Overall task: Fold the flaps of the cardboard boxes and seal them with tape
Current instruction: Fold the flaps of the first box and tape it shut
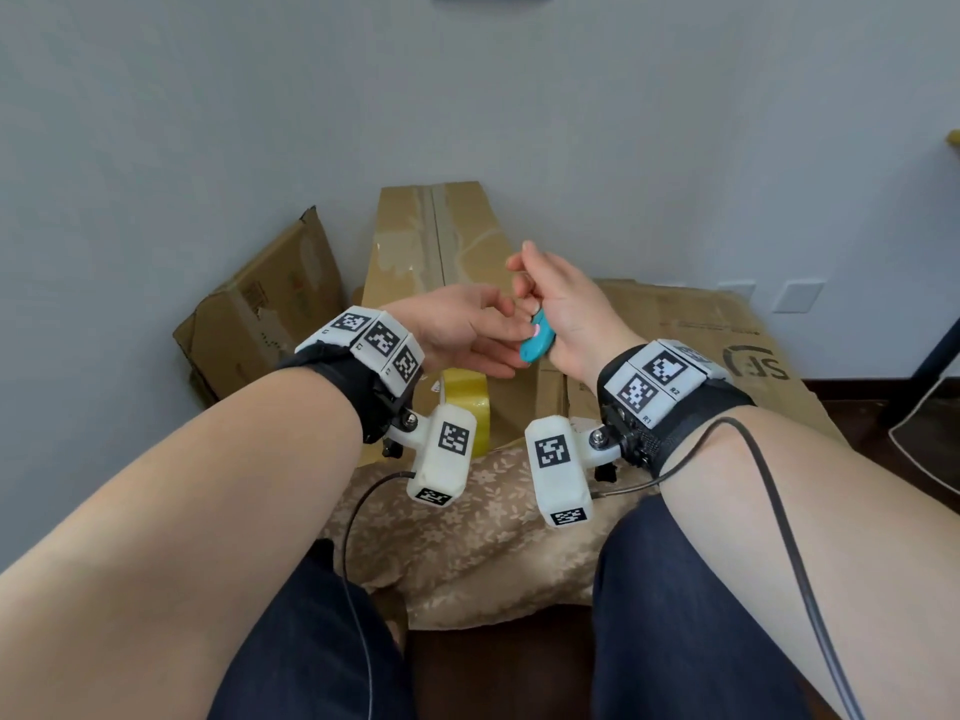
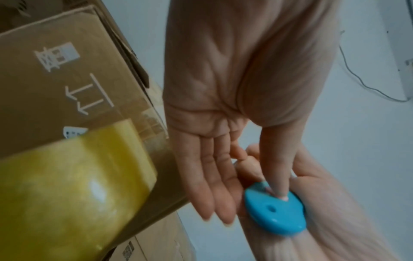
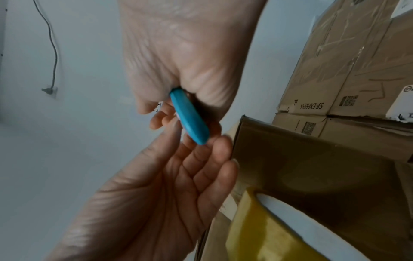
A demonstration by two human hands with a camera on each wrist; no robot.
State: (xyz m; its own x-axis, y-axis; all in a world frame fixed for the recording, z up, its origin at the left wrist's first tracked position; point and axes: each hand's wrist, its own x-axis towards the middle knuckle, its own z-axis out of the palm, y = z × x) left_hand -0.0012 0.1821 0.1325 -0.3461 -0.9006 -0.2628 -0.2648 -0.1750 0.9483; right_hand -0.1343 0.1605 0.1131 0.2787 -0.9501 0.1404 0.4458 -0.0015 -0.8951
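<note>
right hand [image 1: 558,304] curled round blue cutter [image 1: 537,341]; left hand [image 1: 467,335] flat, thumb pressing its slider (blade unseen). risk: blade nicks left fingers [image 2: 214,187]; tape roll [image 1: 465,402] idle.

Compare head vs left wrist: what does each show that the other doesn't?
Head only: both forearms with tagged wristbands, the patterned cushion, dark trousers, the tall taped box against the wall, and the flat SF carton on the right.

Left wrist only: the left hand's open palm from beneath, its thumb tip on the blue cutter, the hole in the cutter's face, and white handling arrows printed on a box.

Both: the right hand grips the blue cutter, the left hand meets it, and the yellow tape roll is below.
</note>
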